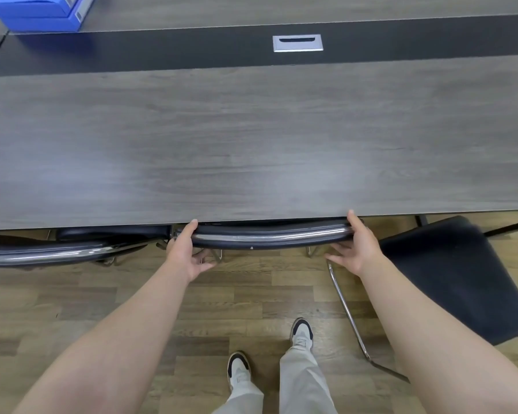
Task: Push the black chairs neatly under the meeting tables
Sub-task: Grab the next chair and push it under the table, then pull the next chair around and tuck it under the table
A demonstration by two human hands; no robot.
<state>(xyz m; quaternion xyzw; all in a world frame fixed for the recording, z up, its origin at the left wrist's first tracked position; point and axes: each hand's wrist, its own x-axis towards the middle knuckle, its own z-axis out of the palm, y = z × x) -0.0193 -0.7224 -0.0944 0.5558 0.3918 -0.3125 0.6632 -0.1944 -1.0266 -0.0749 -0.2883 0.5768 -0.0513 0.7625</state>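
Centre black chair (269, 236): backrest top against desk (251, 138) edge, seat hidden under desk. Left hand (186, 252) wrapped over left end of backrest; right hand (356, 245) wrapped over right end. Second chair (72, 249) at left tucked in. Third chair (449, 279) at right angled, clear of desk.

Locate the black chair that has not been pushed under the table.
In the head view, the untucked chair stands on the person's right, angled on the wood floor, beside the right hand and the table edge.
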